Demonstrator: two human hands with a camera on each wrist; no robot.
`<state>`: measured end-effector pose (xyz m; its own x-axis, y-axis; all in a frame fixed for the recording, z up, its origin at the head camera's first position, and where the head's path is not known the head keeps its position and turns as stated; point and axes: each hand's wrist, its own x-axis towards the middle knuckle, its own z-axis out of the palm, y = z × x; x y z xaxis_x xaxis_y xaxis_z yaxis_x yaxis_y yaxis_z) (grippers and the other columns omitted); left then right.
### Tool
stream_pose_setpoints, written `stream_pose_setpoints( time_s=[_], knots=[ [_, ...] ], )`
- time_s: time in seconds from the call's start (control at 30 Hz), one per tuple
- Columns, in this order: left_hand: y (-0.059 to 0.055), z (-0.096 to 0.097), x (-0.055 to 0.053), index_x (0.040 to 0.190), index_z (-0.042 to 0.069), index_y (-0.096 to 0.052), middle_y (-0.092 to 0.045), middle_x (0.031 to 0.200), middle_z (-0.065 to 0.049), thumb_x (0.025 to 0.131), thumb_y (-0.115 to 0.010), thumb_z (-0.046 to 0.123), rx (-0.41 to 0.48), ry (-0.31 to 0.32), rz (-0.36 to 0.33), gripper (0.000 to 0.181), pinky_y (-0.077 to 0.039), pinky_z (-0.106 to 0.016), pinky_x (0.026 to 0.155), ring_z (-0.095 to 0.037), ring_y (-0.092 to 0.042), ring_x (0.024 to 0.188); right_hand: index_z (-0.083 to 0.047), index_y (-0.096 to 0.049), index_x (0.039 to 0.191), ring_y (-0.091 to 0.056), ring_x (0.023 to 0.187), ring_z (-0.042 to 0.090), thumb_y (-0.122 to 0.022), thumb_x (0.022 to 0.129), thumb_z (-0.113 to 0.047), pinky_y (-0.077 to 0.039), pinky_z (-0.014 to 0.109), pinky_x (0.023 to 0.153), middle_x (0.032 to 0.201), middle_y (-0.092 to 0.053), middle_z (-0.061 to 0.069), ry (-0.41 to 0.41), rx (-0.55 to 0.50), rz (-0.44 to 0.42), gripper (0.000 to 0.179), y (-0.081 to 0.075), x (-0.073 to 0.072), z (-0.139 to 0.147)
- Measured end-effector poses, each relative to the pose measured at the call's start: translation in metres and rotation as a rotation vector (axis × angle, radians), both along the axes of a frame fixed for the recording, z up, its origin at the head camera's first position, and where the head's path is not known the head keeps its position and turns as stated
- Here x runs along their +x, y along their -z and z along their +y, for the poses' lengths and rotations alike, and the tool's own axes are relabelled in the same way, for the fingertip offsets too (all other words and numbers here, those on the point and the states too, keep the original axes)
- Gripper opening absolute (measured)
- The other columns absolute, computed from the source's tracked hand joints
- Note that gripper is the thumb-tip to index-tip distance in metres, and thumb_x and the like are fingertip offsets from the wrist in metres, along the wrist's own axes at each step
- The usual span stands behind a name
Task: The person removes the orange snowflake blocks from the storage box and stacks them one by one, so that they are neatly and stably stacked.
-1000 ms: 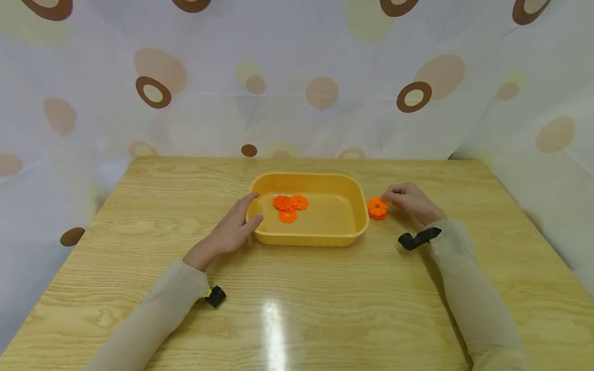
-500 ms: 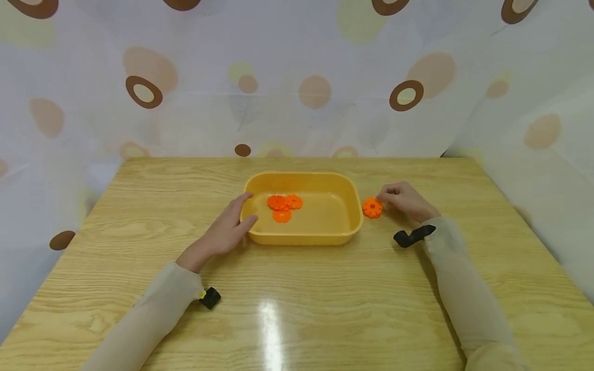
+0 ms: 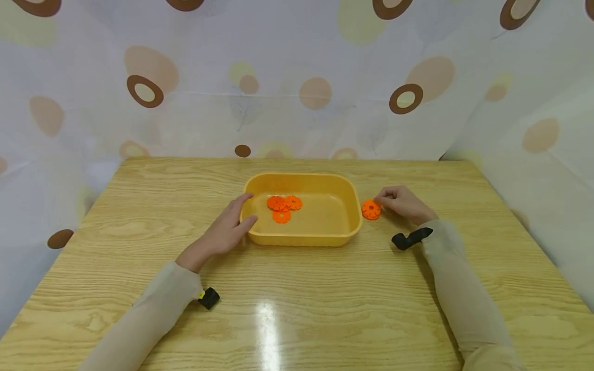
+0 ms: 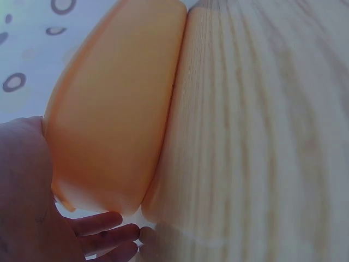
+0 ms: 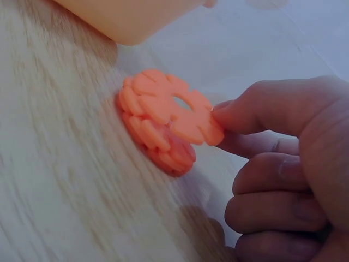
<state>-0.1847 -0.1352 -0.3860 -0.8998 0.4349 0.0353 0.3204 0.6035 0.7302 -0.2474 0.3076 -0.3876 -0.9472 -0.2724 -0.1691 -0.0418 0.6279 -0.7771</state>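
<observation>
Little seems altered since half a second ago: by the right hand (image 3: pixel 402 202), in a narrow grip, the top disc (image 5: pixel 193 123) is pinched and tilted off the stack (image 5: pixel 150 134) (just beside the tray (image 3: pixel 301 240)); separation appears barely begun. The tray's end is touched by the left hand (image 3: pixel 224 232), its grip wide.

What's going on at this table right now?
A person's right hand pinches the top orange notched disc, which is tilted with one edge raised above a small stack of matching discs. The stack sits just right of a yellow tray. The left hand rests on the tray's left rim, and more orange discs lie inside.
</observation>
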Motion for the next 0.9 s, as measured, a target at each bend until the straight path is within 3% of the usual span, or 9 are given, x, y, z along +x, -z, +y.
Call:
stream_pose_setpoints(
  time_s=[0.1, 0.33, 0.47, 0.6, 0.9],
  knots=[
    [0.0, 0.0, 0.0, 0.151, 0.002, -0.018, -0.023, 0.154, -0.025, 0.102, -0.042, 0.027, 0.0, 0.0, -0.001, 0.059, -0.021, -0.055, 0.115, -0.04, -0.025, 0.142, 0.008, -0.064, 0.105, -0.037, 0.056, 0.007, -0.056, 0.098, -0.016, -0.033, 0.022, 0.056, 0.076, -0.054, 0.0, -0.015, 0.005, -0.001, 0.027, -0.002, 0.0, -0.001],
    [0.001, -0.001, -0.001, 0.151, 0.003, -0.018, -0.022, 0.154, -0.024, 0.102, -0.042, 0.027, 0.0, 0.003, -0.002, 0.059, -0.021, -0.055, 0.115, -0.04, -0.024, 0.143, 0.011, -0.063, 0.107, -0.037, 0.057, 0.007, -0.056, 0.097, -0.012, -0.031, 0.022, 0.056, 0.07, -0.056, 0.002, -0.027, -0.005, -0.018, 0.026, -0.024, 0.014, -0.014],
    [0.0, -0.001, 0.0, 0.151, 0.002, -0.018, -0.023, 0.154, -0.025, 0.102, -0.042, 0.026, 0.001, 0.007, -0.002, 0.059, -0.021, -0.055, 0.115, -0.04, -0.024, 0.142, 0.01, -0.062, 0.11, -0.038, 0.061, 0.008, -0.056, 0.097, -0.014, -0.031, 0.024, 0.059, 0.077, -0.059, 0.002, -0.024, 0.007, -0.015, 0.027, -0.028, 0.017, -0.016],
    [-0.001, -0.001, 0.0, 0.15, 0.002, -0.018, -0.023, 0.153, -0.025, 0.102, -0.042, 0.025, 0.001, 0.005, -0.002, 0.058, -0.021, -0.055, 0.115, -0.04, -0.025, 0.142, 0.009, -0.061, 0.112, -0.04, 0.066, 0.01, -0.055, 0.098, -0.015, -0.033, 0.024, 0.063, 0.085, -0.061, 0.004, -0.014, 0.02, -0.01, 0.028, -0.023, 0.014, -0.014],
    [0.0, -0.001, 0.0, 0.151, 0.003, -0.018, -0.023, 0.153, -0.024, 0.103, -0.041, 0.027, -0.006, 0.002, -0.009, 0.059, -0.021, -0.055, 0.115, -0.039, -0.025, 0.142, 0.004, -0.061, 0.117, -0.044, 0.075, 0.012, -0.052, 0.1, -0.026, -0.035, 0.023, 0.068, 0.098, -0.062, 0.008, -0.005, 0.066, 0.023, 0.036, 0.003, -0.003, 0.0]
  ],
)
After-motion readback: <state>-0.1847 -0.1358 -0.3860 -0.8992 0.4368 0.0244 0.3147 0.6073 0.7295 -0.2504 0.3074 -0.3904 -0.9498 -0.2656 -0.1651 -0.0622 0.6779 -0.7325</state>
